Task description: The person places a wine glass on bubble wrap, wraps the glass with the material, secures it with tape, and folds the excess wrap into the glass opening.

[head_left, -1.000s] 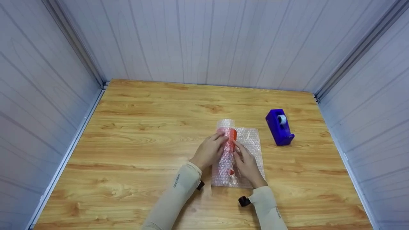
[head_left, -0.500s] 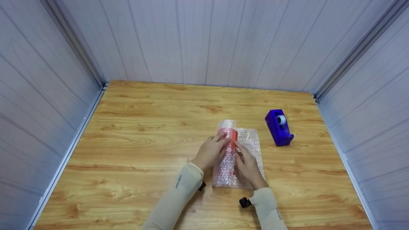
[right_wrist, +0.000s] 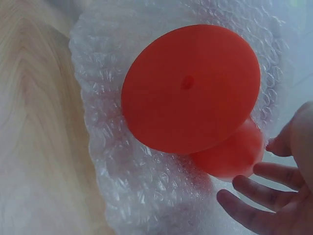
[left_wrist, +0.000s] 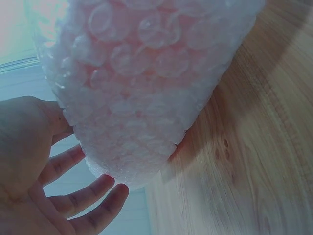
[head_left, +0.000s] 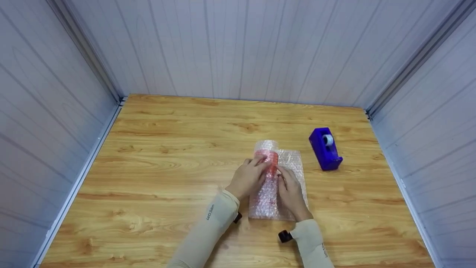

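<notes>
A red goblet-shaped object [right_wrist: 190,88] with a flat round base and a rounded bowl lies on its side, rolled partly into bubble wrap [head_left: 268,206]. Its red shows through the layers near the far end in the head view. My left hand [head_left: 245,179] rests over the left side of the roll, its loosely bent fingers touching the wrap. Against the right side sits my right hand [head_left: 291,190], with relaxed fingers at the red bowl in the right wrist view. To the right, the unrolled part of the sheet lies flat under and beyond my right hand.
A blue tape dispenser [head_left: 324,154] with a roll of tape [head_left: 328,140] stands on the wooden table [head_left: 167,149], right of the bubble wrap. Pale panel walls [head_left: 238,48] enclose the table at the back and both sides.
The roll has turned slightly to the right, and both hands have shifted a little with it. Red patches uncovered before at its right edge and near end are now under bubble wrap.
</notes>
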`<state>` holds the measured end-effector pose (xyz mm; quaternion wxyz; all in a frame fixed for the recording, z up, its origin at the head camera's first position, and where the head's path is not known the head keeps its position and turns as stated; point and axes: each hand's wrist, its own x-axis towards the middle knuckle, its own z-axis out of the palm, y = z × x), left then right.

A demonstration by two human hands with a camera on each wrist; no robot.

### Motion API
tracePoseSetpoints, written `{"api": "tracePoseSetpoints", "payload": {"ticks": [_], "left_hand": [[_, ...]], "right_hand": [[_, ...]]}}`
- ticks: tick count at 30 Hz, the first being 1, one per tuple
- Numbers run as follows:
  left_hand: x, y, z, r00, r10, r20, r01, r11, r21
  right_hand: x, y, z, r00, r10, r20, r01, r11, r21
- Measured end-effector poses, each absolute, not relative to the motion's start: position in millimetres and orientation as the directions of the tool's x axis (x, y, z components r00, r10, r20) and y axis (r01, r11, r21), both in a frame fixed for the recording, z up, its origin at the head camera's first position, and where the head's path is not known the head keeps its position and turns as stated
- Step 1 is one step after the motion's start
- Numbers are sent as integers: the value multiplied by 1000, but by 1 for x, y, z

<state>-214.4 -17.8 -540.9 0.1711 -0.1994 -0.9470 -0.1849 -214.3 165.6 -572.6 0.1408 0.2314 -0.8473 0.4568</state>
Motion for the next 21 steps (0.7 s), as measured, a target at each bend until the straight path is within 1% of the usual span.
{"api": "tracePoseSetpoints", "payload": {"ticks": [3,6,9,15,18,21], "left_hand": [[-215,-17,-541,-862,314,399,440,855,276],[-215,-16,-540,-862,315,397,439,855,276],[-215,-16,-538,-871,320,374,434,857,278],[-214,-18,-536,-879,324,349,437,841,319],[-214,-19,-538,-876,326,355,447,825,345],[-213,-20,-540,-876,319,362,451,808,380]], "right_hand": [[-215,165,-573,-822,-249,512,-565,474,-676],[-215,164,-573,-814,-248,526,-576,467,-671],[-214,163,-572,-832,-250,495,-553,458,-696],[-214,163,-572,-866,-254,430,-499,384,-777],[-215,163,-573,-873,-251,417,-484,363,-796],[-214,165,-575,-883,-245,400,-466,375,-801]]}}
